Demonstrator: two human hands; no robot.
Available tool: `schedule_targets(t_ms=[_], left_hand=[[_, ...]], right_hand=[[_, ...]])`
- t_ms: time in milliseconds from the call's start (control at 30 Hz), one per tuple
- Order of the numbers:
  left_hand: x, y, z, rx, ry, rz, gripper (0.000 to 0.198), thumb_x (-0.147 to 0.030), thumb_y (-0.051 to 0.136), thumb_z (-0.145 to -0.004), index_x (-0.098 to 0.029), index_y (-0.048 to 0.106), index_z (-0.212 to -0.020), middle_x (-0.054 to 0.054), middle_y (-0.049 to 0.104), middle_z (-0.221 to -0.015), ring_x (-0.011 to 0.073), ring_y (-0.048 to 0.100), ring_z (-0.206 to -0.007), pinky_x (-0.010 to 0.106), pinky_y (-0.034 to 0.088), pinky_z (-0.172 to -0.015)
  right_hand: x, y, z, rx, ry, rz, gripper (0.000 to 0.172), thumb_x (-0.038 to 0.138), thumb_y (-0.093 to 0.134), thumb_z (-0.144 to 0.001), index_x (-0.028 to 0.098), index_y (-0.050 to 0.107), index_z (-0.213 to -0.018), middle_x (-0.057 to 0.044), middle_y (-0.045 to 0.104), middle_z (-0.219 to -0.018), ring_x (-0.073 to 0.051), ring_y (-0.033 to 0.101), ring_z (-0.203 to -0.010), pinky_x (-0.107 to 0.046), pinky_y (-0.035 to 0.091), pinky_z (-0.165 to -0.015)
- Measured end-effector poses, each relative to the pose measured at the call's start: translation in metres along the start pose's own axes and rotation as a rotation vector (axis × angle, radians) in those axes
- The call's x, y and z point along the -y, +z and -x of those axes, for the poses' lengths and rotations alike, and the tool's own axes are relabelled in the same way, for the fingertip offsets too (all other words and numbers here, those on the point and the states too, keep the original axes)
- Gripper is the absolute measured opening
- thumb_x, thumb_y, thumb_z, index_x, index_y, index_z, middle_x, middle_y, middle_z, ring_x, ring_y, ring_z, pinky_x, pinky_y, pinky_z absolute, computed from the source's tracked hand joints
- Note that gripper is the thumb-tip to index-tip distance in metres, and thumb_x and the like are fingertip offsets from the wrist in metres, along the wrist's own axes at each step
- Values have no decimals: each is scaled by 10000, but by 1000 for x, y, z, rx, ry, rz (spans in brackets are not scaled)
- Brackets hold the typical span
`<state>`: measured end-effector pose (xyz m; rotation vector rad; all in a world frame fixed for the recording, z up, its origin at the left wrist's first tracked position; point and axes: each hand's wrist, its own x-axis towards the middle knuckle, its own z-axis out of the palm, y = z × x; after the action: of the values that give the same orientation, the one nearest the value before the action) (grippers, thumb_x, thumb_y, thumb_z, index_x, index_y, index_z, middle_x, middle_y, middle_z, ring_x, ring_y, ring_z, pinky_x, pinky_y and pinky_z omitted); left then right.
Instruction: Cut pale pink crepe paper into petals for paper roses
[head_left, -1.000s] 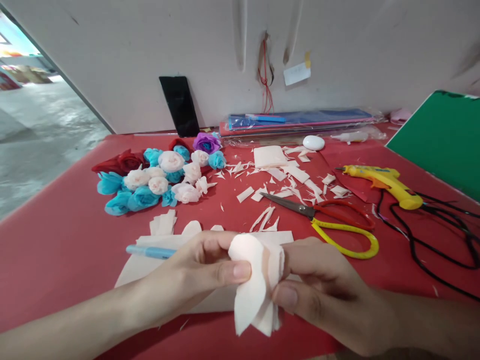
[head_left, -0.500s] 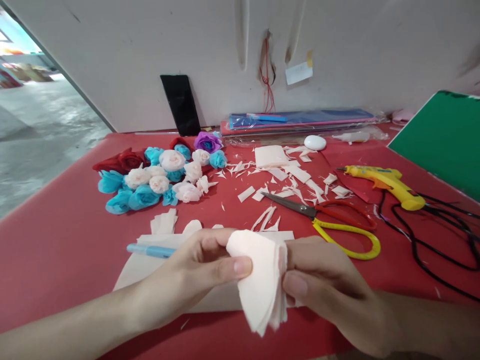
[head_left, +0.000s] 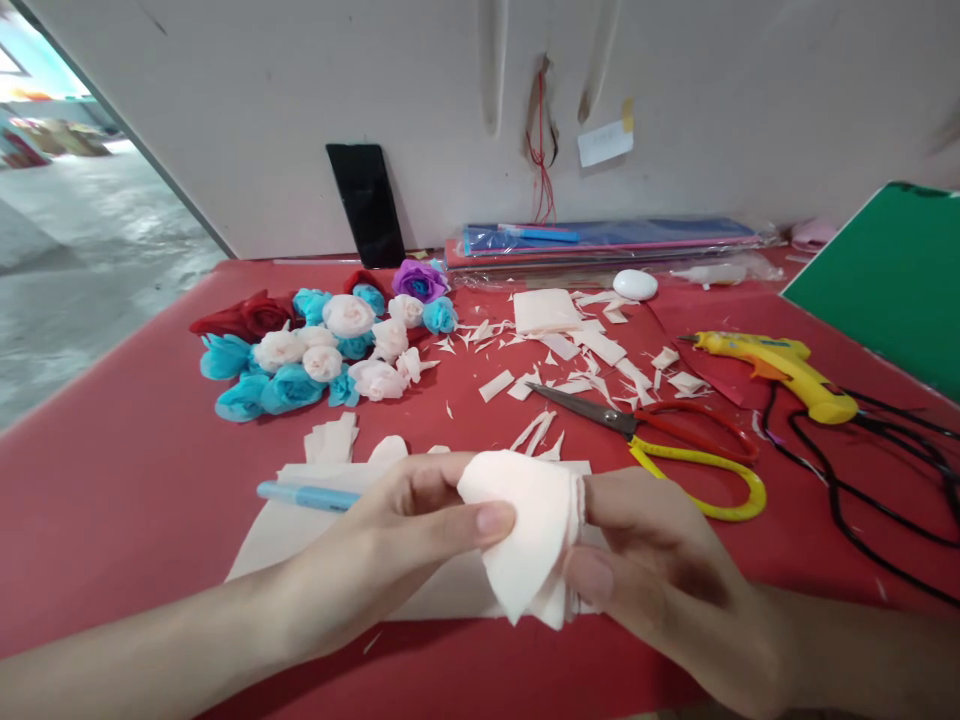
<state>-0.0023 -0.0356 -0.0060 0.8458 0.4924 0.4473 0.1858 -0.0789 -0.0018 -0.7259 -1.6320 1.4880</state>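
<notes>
Between both hands, above the table's front, is a stack of cream paper petals, broad at the top and pointed at the bottom. My left hand pinches its left side, thumb flat on the front petal. My right hand grips the right edge, where several layers show; its fingertips behind the stack are hidden. Beneath the hands lies a larger cream paper sheet, with a light blue pen on it by my left hand. Scissors with one red and one yellow handle lie open beyond my right hand.
Paper flowers in blue, pink, red and purple cluster at the left. Cream paper scraps litter the middle. A yellow glue gun with a black cord and a green board are at right. A phone leans on the wall.
The petal stack has tilted and risen slightly, its lower tips now higher and its layers closer together at the right edge. Both hands keep hold of it. The view has shifted a little.
</notes>
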Motion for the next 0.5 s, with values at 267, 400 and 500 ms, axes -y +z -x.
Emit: schedule_targets(t_ms=[267, 400, 500], left_hand=[[0, 0, 3, -51, 8, -50, 111, -320, 723, -797, -229, 771, -841, 6, 742, -758, 156, 661, -730, 241, 502, -741], [3, -3, 3, -129, 57, -105, 90, -304, 747, -782, -228, 766, -828, -2, 728, -732, 134, 634, -691, 209, 492, -684], [6, -5, 3, -137, 56, -102, 93, -313, 731, -803, -251, 765, -864, -28, 716, -706, 110, 626, -685, 166, 485, -657]], right_hand=[[4, 0, -4, -79, -19, 102, 235, 325, 522, -919, 146, 654, -845, -28, 560, -704, -131, 509, -663, -244, 444, -578], [10, 3, -13, -80, 58, 108, 286, 418, 601, -865, 153, 678, -938, -33, 578, -701, -146, 529, -672, -254, 462, -569], [10, 6, -15, -95, 85, 97, 287, 421, 626, -844, 155, 680, -938, -28, 576, -691, -141, 526, -660, -247, 459, -561]])
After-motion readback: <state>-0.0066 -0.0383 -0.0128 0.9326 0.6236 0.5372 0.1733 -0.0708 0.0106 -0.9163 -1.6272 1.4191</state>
